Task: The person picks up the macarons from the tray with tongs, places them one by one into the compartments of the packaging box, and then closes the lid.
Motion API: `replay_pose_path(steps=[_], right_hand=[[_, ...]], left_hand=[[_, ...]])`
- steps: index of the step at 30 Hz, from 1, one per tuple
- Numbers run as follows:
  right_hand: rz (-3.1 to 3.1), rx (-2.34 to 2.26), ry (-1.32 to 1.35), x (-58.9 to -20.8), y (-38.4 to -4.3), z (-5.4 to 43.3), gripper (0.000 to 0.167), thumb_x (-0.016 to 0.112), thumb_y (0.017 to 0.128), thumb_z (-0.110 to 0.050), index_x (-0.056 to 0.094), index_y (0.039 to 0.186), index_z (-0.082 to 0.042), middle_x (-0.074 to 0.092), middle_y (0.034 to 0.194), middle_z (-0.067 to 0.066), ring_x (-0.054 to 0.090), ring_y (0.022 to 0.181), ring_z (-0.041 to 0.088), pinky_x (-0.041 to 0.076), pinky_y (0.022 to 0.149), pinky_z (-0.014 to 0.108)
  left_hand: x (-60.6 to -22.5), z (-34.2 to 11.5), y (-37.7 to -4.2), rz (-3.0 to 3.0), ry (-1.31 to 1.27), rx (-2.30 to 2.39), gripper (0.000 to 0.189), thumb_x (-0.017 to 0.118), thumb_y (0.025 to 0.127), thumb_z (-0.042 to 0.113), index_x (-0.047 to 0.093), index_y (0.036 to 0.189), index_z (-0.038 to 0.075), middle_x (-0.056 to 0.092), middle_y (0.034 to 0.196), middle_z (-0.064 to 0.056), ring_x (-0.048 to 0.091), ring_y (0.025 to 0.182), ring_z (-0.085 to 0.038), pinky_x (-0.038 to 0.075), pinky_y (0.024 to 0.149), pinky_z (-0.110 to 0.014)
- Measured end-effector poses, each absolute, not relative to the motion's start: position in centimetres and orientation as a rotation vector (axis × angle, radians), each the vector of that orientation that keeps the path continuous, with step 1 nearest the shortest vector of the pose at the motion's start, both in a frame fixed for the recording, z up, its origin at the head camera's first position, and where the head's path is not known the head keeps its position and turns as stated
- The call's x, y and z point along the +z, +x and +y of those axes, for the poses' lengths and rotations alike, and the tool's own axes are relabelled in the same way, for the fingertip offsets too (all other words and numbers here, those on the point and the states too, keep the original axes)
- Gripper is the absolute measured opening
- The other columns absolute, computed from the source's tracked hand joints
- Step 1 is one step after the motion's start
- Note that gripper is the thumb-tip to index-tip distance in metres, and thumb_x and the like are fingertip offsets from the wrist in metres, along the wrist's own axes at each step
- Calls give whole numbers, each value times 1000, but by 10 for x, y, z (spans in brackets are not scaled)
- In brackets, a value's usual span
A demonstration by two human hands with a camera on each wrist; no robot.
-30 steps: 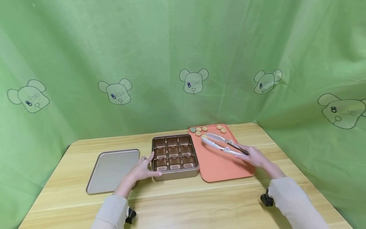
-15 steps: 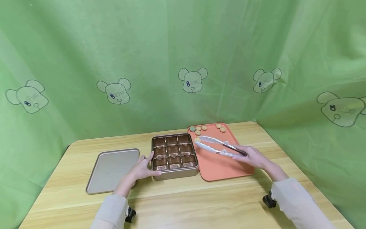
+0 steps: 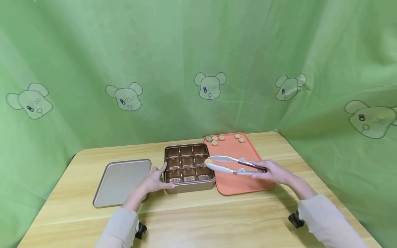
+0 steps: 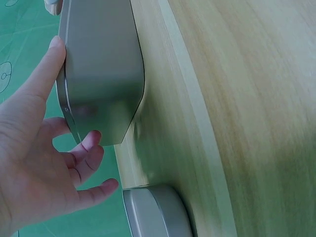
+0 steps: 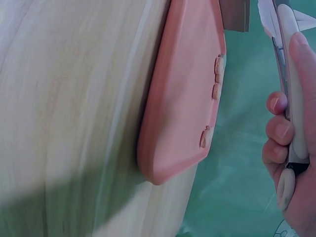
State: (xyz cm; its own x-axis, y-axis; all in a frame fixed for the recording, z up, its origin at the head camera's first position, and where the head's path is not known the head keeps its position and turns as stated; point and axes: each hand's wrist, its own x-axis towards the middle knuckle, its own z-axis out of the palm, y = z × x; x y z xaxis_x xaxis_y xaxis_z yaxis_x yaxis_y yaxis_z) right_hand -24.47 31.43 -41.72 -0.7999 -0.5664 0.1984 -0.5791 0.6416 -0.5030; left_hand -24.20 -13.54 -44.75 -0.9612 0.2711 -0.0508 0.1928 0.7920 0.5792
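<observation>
A square metal tin (image 3: 193,187) with a brown divided insert (image 3: 187,162) stands mid-table. At its front left corner my left hand (image 3: 155,180) is spread, thumb at the front rim and index finger along the left side. In the left wrist view the other fingers of that hand (image 4: 29,148) hang loosely bent beside the corner. My right hand (image 3: 273,171) grips a pair of tongs (image 3: 221,168) by the handles. Pinched between the tong tips is a small round tan cookie (image 3: 208,161), over the tin's right edge. The right wrist view shows the fingers wrapped around the tongs (image 5: 291,74).
A coral tray (image 3: 242,184) adjoins the tin's right side. Several tan cookies (image 3: 214,143) and one green cookie (image 3: 209,139) lie along its far end. A flat metal lid (image 3: 122,182) rests on the table left of the tin. Green curtain (image 3: 173,117) surrounds the table's back and sides.
The right hand's tongs have carried the cookie leftward from above the coral tray to the tin's right edge. The left hand has stayed at the tin's corner.
</observation>
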Motion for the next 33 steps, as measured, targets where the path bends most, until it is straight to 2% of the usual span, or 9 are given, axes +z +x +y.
replay_pose_path(steps=[7,16,20,22,24,27,29,31,33], right_hand=[[-2877,875,1017,-410,-241,314,54,68,81,-25,53,124,5,50,72,-8,41,60,1,39,53,19],[-2888,845,1085,-406,-237,310,56,69,81,-25,52,122,9,57,80,-2,41,61,0,39,55,18],[-2892,824,1094,-405,-236,310,56,68,81,-25,52,122,9,59,85,1,42,63,1,39,57,19],[-2894,821,1094,-405,-236,310,56,68,81,-25,52,122,9,57,83,-1,41,62,0,39,56,19],[-2896,823,1092,-404,-236,310,56,68,81,-25,52,122,9,55,78,-4,39,60,0,38,55,19],[-2904,827,1078,-403,-235,310,56,68,81,-26,52,122,9,47,68,-8,36,56,-1,36,51,18],[-2910,834,1069,-402,-234,309,57,68,81,-26,52,122,9,39,63,-10,34,55,-1,35,49,18],[-2912,824,1069,-401,-233,309,57,68,81,-27,52,122,9,36,62,-10,32,54,-1,34,48,18],[-2908,815,1063,-401,-232,308,57,69,81,-28,53,122,8,40,64,-10,33,55,-1,35,49,18]], left_hand=[[-445,-136,-243,2845,368,901,107,79,62,46,22,145,9,39,125,-32,44,111,-39,39,96,-55],[-445,-135,-243,2844,362,886,106,78,63,46,22,145,9,37,128,-33,41,116,-43,36,98,-57],[-444,-135,-241,2846,379,921,107,78,61,48,24,144,8,41,121,-30,45,108,-37,40,95,-54],[-443,-135,-239,2864,418,932,107,78,61,51,26,143,5,43,114,-25,45,100,-32,44,89,-50],[-443,-135,-239,2877,440,948,107,78,60,52,27,142,4,40,114,-23,44,99,-31,44,88,-49],[-445,-135,-241,2880,435,952,106,78,62,50,27,142,3,30,131,-27,38,115,-42,37,96,-55],[-446,-135,-243,2863,417,952,104,78,63,46,26,142,2,14,145,-25,23,127,-51,25,102,-62],[-447,-135,-244,2851,424,931,103,78,64,43,25,142,1,2,151,-21,11,129,-55,16,104,-64],[-446,-135,-245,2846,463,907,103,78,66,42,24,141,-3,-1,151,-19,9,130,-54,11,106,-63]])
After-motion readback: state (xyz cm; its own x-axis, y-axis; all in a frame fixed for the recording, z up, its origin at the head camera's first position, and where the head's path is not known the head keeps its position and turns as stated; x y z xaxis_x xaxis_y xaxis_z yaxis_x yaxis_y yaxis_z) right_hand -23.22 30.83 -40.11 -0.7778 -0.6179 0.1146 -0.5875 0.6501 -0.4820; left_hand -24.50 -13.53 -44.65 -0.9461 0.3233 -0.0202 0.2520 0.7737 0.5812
